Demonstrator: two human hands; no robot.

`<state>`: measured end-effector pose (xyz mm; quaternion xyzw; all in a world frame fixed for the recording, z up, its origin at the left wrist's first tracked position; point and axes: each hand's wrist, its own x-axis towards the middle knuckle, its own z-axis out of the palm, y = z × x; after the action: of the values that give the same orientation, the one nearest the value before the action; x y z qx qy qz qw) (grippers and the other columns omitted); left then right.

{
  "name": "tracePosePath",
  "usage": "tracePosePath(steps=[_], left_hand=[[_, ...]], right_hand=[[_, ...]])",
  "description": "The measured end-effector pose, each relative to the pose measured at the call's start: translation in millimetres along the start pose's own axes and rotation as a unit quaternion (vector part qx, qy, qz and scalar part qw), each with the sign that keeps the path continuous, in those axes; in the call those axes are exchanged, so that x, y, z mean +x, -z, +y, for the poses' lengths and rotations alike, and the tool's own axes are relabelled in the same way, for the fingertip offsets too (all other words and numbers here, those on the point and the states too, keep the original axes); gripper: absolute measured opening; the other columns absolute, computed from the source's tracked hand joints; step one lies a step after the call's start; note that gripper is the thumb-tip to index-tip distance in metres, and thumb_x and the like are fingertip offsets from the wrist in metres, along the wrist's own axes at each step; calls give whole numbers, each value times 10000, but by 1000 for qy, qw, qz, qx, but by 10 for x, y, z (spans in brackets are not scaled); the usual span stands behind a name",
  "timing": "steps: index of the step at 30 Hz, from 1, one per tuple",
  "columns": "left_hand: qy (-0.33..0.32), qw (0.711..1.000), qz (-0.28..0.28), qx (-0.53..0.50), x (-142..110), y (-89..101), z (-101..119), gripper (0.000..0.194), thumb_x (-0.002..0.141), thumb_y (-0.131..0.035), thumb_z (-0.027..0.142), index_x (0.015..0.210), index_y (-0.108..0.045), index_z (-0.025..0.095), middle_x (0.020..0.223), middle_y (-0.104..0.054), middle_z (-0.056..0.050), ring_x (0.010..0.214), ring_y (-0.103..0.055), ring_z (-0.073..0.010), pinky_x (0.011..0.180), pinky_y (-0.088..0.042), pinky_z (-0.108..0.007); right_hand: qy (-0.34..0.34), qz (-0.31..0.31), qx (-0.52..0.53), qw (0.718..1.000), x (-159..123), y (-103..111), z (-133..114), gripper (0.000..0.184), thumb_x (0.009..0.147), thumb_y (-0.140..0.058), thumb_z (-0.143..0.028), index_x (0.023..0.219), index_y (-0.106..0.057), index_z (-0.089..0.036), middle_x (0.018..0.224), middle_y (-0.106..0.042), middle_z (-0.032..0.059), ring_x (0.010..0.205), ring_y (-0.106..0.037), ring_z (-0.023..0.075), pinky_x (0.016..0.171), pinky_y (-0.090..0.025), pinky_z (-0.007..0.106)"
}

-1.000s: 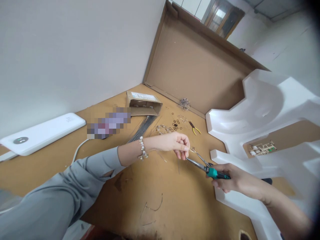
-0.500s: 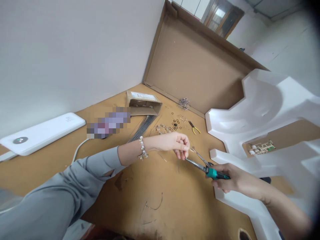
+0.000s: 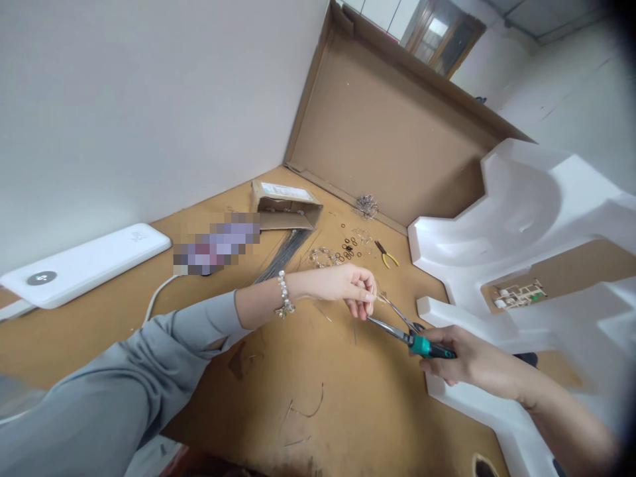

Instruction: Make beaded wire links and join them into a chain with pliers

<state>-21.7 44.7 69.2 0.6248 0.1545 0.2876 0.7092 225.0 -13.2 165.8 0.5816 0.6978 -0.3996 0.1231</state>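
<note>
Several bent wire offcuts (image 3: 320, 401) lie at the near edge of the tan tabletop (image 3: 387, 411), whose matte surface carries dark smudges and scratches. On the right, the right hand (image 3: 462, 354) has its fingers wrapped closed around the teal-and-black handles of long-nosed pliers (image 3: 420, 346). Their tips reach left, close beneath the left hand (image 3: 350, 285), whose fingers are pinched together on a thin wire (image 3: 372, 298) standing roughly upright above the middle of the tabletop; whether the tips grip it is too small to tell. Scissors (image 3: 397, 309) show just behind the pliers.

Farther off, a white slab (image 3: 94, 262) rests at left, and a bundle of grey wires (image 3: 283, 257) lies by an open-fronted cardboard box (image 3: 288, 192). Right of that spread dark rings (image 3: 349, 249) and yellow-handled pliers (image 3: 390, 260). White moulded foam (image 3: 527, 199) lines the right side. A plain pale wall (image 3: 149, 99) closes the far left, a brown cardboard panel (image 3: 397, 119) stands at the far edge, and beyond it is a brown-framed pane (image 3: 442, 40).
</note>
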Motion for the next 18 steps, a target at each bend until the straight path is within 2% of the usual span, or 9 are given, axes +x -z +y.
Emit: tracePosePath(steps=[3, 5, 8, 9, 11, 13, 15, 18], left_hand=[[-29, 996, 38, 75, -37, -63, 40, 86, 837, -538, 198, 788, -495, 142, 720, -637, -20, 652, -616, -104, 669, -504, -278], [-71, 972, 75, 213, -91, -136, 91, 49, 833, -515, 167, 787, -525, 153, 741, -633, -19, 691, -597, -110, 690, -472, -267], [-169, 876, 84, 444, -200, -261, 181, 114, 851, -472, 188, 795, -570, 175, 758, -617, -30, 723, -556, -137, 704, -418, -276], [-198, 848, 74, 486, -237, -298, 208, 141, 861, -448, 187, 796, -573, 177, 775, -615, -44, 741, -549, -150, 703, -408, -282], [-235, 816, 51, 526, -294, -351, 249, 179, 867, -403, 154, 799, -567, 178, 817, -615, -69, 776, -543, -169, 691, -401, -286], [-246, 808, 38, 535, -317, -365, 261, 193, 859, -387, 126, 805, -564, 182, 845, -618, -80, 795, -541, -175, 681, -402, -285], [-237, 814, 46, 529, -297, -333, 239, 179, 863, -399, 145, 822, -569, 185, 860, -623, -78, 812, -545, -174, 701, -405, -284], [-189, 852, 116, 475, -213, -211, 170, 133, 872, -446, 227, 859, -571, 185, 834, -625, -49, 780, -560, -151, 726, -415, -281]], right_hand=[[-9, -7, -7, 1000, -29, -5, -42, 277, 752, -573, -466, 773, -609, -192, 657, -600, 5, 521, -524, 108, 505, -386, 225], [-26, -33, 13, 999, -40, 10, -50, 289, 763, -568, -464, 775, -599, -177, 632, -601, 12, 476, -513, 96, 463, -364, 218], [-46, -86, 89, 991, -34, 72, -19, 269, 755, -576, -421, 807, -595, -158, 614, -605, 18, 409, -499, 87, 405, -345, 211], [-48, -104, 115, 987, -28, 101, -2, 264, 752, -574, -406, 819, -596, -152, 613, -610, 21, 394, -499, 87, 390, -339, 208], [-51, -139, 156, 977, -16, 158, 25, 272, 753, -559, -398, 834, -599, -141, 602, -617, 29, 378, -505, 96, 364, -328, 205], [-58, -169, 180, 967, -14, 193, 18, 290, 760, -540, -405, 846, -597, -135, 584, -617, 34, 382, -518, 111, 357, -334, 207], [-62, -173, 182, 966, -29, 191, -30, 293, 771, -535, -405, 880, -592, -138, 608, -627, 38, 417, -546, 126, 385, -373, 218], [-29, -151, 149, 977, -82, 133, -119, 282, 775, -576, -378, 945, -579, -154, 783, -656, 58, 589, -608, 143, 526, -450, 242]])
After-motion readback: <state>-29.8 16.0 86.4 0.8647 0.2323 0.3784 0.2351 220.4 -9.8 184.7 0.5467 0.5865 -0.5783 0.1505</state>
